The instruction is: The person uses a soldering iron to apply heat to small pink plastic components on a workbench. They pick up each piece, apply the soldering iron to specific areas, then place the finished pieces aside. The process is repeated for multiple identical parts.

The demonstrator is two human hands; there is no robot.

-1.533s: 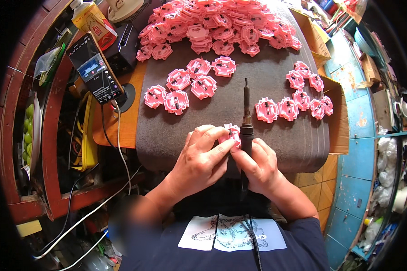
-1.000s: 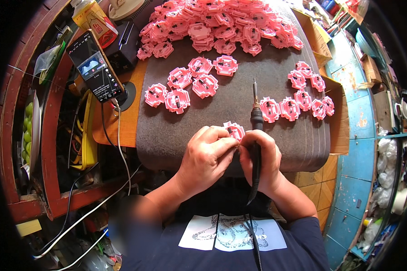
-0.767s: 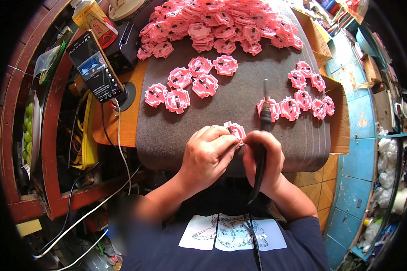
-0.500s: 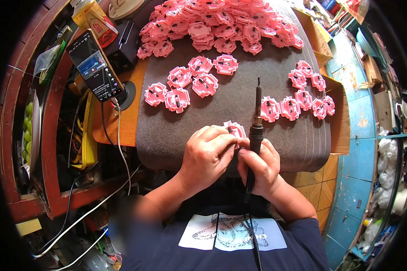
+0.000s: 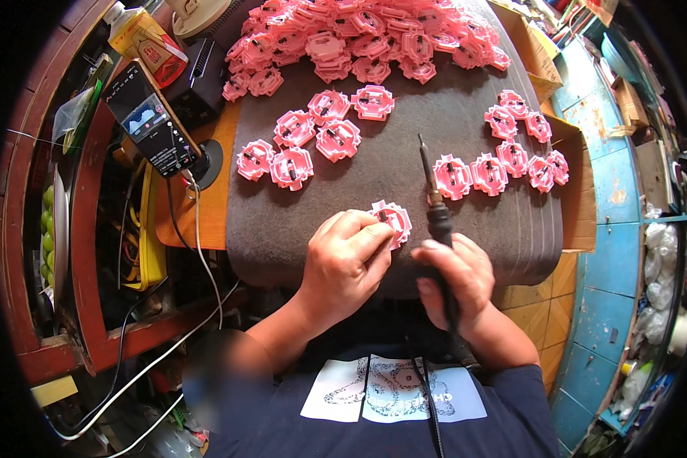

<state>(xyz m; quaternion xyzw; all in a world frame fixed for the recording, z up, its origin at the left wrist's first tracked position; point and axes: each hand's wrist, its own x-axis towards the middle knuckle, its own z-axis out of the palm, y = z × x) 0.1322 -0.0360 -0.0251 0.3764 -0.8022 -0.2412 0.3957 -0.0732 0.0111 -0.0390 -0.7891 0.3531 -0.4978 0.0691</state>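
Observation:
My left hand is closed at the table's near edge, pinching a pink plastic part with a small black piece in its middle. In my right hand is a soldering iron, its slim tip pointing up and away from me. The iron stands to the right of the pink part, and the two are apart. Several like parts lie loose on the dark mat: one group at the left, another at the right. A big heap of them covers the far end.
A phone on a round stand is at the left, with cables running down. Behind it are a black box and a yellow-and-red bottle. Cardboard boxes flank the right table edge. The iron's cord hangs over my shirt.
My right hand has drawn away to the right from the pink part, its fingers loosened around the iron, whose tip now leans left. The left hand keeps its pinch. The view has shifted slightly.

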